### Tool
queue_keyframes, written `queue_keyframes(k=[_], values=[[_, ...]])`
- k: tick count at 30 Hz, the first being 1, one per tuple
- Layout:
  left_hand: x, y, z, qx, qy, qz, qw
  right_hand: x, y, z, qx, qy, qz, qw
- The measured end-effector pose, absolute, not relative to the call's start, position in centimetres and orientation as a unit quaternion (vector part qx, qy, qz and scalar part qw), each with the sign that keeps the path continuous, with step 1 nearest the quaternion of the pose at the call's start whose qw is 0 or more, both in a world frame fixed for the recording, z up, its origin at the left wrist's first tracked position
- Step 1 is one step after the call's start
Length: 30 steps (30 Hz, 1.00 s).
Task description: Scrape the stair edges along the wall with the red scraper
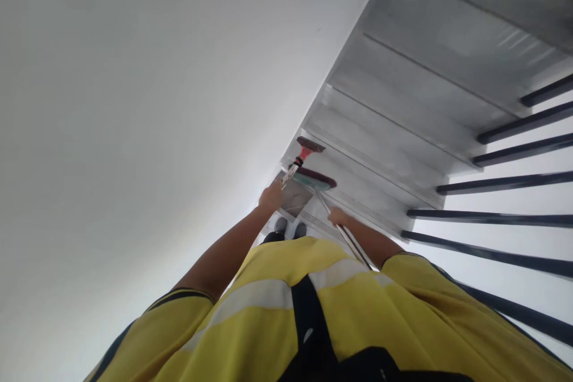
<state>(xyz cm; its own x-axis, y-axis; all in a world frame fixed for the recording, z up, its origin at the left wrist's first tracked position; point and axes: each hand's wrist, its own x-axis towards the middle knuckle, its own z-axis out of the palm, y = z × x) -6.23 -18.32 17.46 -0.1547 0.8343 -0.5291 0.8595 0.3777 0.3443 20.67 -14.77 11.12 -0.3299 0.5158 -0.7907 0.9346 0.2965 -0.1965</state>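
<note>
My left hand (271, 196), on a stretched arm by the wall, is closed around the silver handle of a brush (305, 153) with a red neck and a dark red head. My right hand (339, 216) grips the thin pale pole of a broom (313, 178), whose wide head is teal with dark red bristles. The brush head is seen just beyond the broom head, over the stairs. Whether the two touch cannot be made out. A grey-brown square pan-like thing (295, 196) lies beneath, between my hands, partly hidden by the broom.
Grey stairs (403, 101) run toward the upper right. A plain white wall (156, 101) borders them on the left, and dark railing bars (501, 188) on the right. My shoes (290, 227) show below my yellow shirt (268, 316).
</note>
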Motion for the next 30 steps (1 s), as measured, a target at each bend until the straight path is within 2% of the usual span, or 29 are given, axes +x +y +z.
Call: queue_keyframes(k=[5, 7, 12, 19, 21, 25, 30], values=[[-6.3, -18.1, 18.0, 0.556, 0.763, -0.021, 0.328, 25.3, -18.6, 12.8, 0.559, 0.638, -0.468, 0.248], [-6.3, -17.9, 18.1, 0.556, 0.764, -0.022, 0.328, 27.4, -18.2, 13.7, 0.587, 0.627, -0.448, 0.248], [-6.3, -17.6, 17.7, 0.556, 0.763, -0.022, 0.328, 29.5, -15.7, 13.4, 0.583, 0.650, -0.347, 0.342], [-6.9, -17.5, 16.9, 0.568, 0.760, -0.013, 0.315, 24.5, -18.6, 10.0, 0.547, 0.657, -0.388, 0.345], [-7.4, -17.6, 16.6, 0.568, 0.763, -0.020, 0.309, 23.5, -20.0, 10.0, 0.555, 0.642, -0.428, 0.312], [-7.9, -17.8, 15.7, 0.572, 0.764, -0.026, 0.297, 25.9, -22.9, 10.9, 0.607, 0.558, -0.534, 0.187], [-7.7, -17.9, 14.8, 0.574, 0.768, -0.016, 0.284, 34.1, -26.7, 12.5, 0.737, 0.434, -0.509, 0.096]])
